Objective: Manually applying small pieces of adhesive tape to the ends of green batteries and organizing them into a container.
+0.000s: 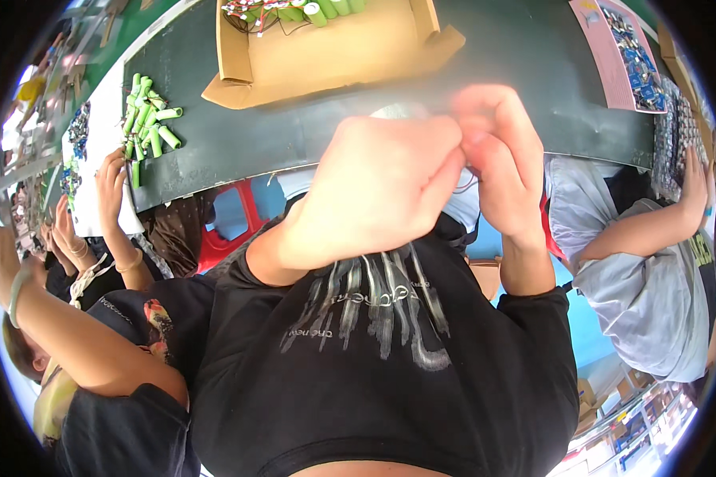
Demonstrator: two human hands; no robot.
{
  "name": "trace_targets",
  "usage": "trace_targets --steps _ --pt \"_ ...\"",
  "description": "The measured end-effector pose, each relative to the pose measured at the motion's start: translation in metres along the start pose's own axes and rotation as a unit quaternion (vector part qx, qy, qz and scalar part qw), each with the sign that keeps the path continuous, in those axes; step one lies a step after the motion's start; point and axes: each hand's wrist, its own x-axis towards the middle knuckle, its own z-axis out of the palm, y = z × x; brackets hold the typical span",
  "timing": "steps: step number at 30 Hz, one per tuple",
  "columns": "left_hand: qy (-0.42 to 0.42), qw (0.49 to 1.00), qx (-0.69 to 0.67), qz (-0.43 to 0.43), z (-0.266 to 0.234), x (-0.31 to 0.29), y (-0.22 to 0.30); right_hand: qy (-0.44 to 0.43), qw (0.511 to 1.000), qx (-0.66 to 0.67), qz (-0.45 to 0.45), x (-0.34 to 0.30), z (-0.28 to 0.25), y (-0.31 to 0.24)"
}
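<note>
Raised close to the camera above the dark green tabletop (239,143), the left hand (374,191) and right hand (497,155) pinch thin dark wires (467,181) between clenched fingers, seemingly for close work.

Bright daylight, hands (422,175) blurred (too close), edges bent by fisheye, black rim.

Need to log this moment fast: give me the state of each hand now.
Left hand: closed in a loose fist; what it holds cannot be told.
Right hand: fingers pinched shut on a thin wire.
</note>
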Motion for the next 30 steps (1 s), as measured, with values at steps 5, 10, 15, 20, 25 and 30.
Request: trace_targets --steps 5,10,15,20,25,30 --pt "0.069 0.995 0.013 0.071 -0.002 0.000 0.000 0.038 0.983 0.160 -0.079 -0.003 -0.027 -0.032" --pt "0.312 0.935 -0.168 0.000 -0.040 -0.004 0.002 -0.119 0.930 0.345 -0.043 0.025 -0.023 0.003" --pt "0.455 0.847 -0.250 0.112 -0.075 -0.014 -0.006 -0.057 0.985 0.140 0.082 0.051 0.034 -0.010" --pt "0.380 0.856 -0.297 0.184 -0.095 -0.022 -0.008 -0.035 0.971 0.018 -0.238 0.127 0.164 0.022" --pt "0.458 0.817 -0.291 0.195 -0.092 -0.023 -0.020 0.195 0.900 -0.082 -0.382 0.166 0.177 0.025" --pt "0.498 0.801 -0.283 0.175 -0.106 -0.026 -0.045 0.226 0.890 -0.299 -0.260 0.146 0.082 0.027"
